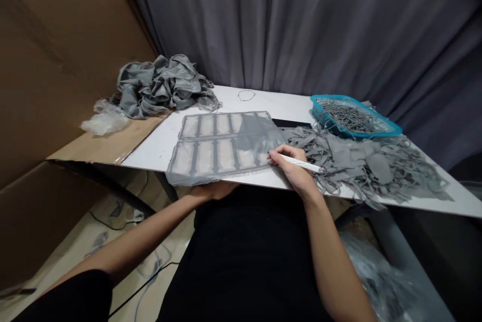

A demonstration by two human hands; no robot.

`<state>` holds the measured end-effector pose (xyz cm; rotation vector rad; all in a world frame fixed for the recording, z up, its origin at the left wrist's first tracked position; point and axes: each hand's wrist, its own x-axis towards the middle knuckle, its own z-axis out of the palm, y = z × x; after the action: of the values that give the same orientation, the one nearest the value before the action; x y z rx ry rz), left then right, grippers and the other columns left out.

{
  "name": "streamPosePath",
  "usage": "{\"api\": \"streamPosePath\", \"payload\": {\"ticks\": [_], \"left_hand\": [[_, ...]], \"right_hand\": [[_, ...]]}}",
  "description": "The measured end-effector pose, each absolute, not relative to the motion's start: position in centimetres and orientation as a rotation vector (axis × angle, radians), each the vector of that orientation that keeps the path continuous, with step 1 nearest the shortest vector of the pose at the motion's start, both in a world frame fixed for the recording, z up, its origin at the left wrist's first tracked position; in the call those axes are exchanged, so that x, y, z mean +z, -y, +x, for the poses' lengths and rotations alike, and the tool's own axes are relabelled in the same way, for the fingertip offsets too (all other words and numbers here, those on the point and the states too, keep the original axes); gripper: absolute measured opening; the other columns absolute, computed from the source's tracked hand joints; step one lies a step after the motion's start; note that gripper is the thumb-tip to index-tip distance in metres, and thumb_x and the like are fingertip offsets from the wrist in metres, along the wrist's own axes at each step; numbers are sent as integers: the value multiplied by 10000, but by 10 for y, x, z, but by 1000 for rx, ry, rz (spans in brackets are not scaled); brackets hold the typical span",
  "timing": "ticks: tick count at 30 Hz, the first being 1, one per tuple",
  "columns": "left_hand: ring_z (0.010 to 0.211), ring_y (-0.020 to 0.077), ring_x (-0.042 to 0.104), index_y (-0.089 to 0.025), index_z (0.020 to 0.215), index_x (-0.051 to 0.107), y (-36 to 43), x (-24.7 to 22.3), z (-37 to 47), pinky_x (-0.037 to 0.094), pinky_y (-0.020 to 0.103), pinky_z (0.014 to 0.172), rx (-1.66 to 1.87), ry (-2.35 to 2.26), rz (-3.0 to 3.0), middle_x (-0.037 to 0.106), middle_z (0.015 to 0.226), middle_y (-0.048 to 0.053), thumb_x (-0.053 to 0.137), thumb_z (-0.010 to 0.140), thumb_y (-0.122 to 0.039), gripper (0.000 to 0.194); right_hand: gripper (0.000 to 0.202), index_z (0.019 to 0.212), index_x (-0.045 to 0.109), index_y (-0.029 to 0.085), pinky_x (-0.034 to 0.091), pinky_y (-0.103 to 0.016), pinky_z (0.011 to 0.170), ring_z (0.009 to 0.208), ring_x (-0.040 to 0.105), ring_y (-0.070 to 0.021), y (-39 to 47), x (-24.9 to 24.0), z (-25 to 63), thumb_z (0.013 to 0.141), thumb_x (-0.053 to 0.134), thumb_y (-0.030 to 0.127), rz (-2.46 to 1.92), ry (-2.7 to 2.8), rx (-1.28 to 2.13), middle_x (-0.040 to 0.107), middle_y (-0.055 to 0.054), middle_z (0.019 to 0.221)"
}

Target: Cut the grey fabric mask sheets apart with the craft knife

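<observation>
A grey molded rubber sheet [215, 155] with two rows of pale rectangular windows lies near the table's front edge. Part of a thin grey film [256, 128] covers its right side. My right hand [291, 164] pinches a slim white pen-shaped tool [301, 162], its tip close to the sheet's right front corner; whether it is a knife or tweezers I cannot make out. Under the sheet's front edge is my left hand [216, 190], with its fingers hidden. Grey cut-off strips [350, 158] are heaped just right of my right hand.
A blue basket [393, 128] full of thin grey rings stands at the back right. Crumpled grey sheets [161, 86] pile up at the back left, beside a clear plastic bag [105, 120]. One thin loop [246, 95] lies on the white table [286, 106]. A cardboard wall [68, 50] borders the left.
</observation>
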<state>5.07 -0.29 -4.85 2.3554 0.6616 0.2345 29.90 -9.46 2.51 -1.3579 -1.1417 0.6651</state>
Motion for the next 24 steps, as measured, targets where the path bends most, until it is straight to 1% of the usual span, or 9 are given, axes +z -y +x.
{"api": "streamPosePath", "payload": {"ticks": [1, 3, 6, 10, 12, 16, 18, 20, 24], "left_hand": [[1365, 325, 689, -223, 1479, 687, 17, -52, 53, 561, 589, 1172, 179, -551, 2358, 680, 1550, 132, 659, 1119, -486, 446], [1474, 298, 640, -368, 1493, 723, 43, -60, 53, 476, 463, 1292, 61, -308, 2352, 681, 1620, 34, 635, 1099, -594, 462], [1600, 299, 540, -388, 1603, 655, 41, -64, 47, 407, 430, 1345, -141, -66, 2305, 630, 1689, -18, 524, 1110, -656, 576], [1648, 354, 460, -259, 1713, 515, -3, -53, 56, 364, 519, 1349, -45, -336, 2325, 631, 1684, 69, 258, 1191, -547, 649], [1668, 339, 423, -263, 1747, 448, 0, -48, 66, 338, 504, 1360, -3, -409, 2338, 601, 1712, 63, 207, 1205, -512, 644], [1654, 319, 449, -360, 1703, 504, 61, -46, 72, 329, 507, 1375, -48, -270, 2377, 537, 1764, 26, 391, 1182, -566, 571], [1549, 317, 570, -323, 1609, 602, 89, -43, 64, 422, 529, 1305, -42, -285, 2362, 643, 1651, 82, 337, 1205, -503, 516], [1355, 292, 687, -292, 1496, 660, 100, -39, 52, 510, 482, 1203, 31, -388, 2333, 735, 1453, 105, 356, 1207, -476, 459], [1139, 299, 704, -244, 1402, 637, 93, -44, 33, 566, 467, 1046, 78, -738, 2342, 703, 1260, 114, 400, 1184, -504, 414]], "right_hand": [[327, 743, 749, 227, 489, -313, 698, 711, 663, -204, 95, 25, 299, 880, 816, 516, -1359, 1139, 662, 740, -25, 724], [319, 744, 749, 225, 482, -309, 694, 713, 660, -202, 95, 25, 299, 885, 809, 505, -1366, 1152, 660, 739, -24, 724], [314, 734, 743, 223, 468, -302, 685, 719, 659, -201, 94, 26, 299, 879, 803, 494, -1365, 1179, 662, 741, -25, 725], [331, 739, 737, 222, 467, -297, 678, 720, 657, -198, 94, 27, 299, 889, 794, 511, -1360, 1172, 669, 734, -23, 728], [333, 748, 743, 223, 473, -296, 681, 725, 661, -199, 94, 27, 299, 895, 792, 518, -1359, 1174, 675, 737, -24, 738], [331, 750, 746, 226, 477, -294, 691, 740, 666, -199, 96, 28, 299, 885, 793, 525, -1345, 1186, 659, 749, -28, 761], [336, 740, 735, 229, 475, -296, 694, 734, 660, -198, 97, 28, 299, 884, 794, 527, -1344, 1183, 658, 742, -24, 750], [347, 737, 729, 232, 476, -300, 693, 731, 660, -200, 96, 27, 299, 885, 797, 539, -1343, 1187, 671, 743, -24, 746], [368, 745, 734, 227, 482, -298, 686, 728, 667, -198, 94, 26, 299, 886, 807, 560, -1327, 1190, 676, 751, -24, 746]]}}
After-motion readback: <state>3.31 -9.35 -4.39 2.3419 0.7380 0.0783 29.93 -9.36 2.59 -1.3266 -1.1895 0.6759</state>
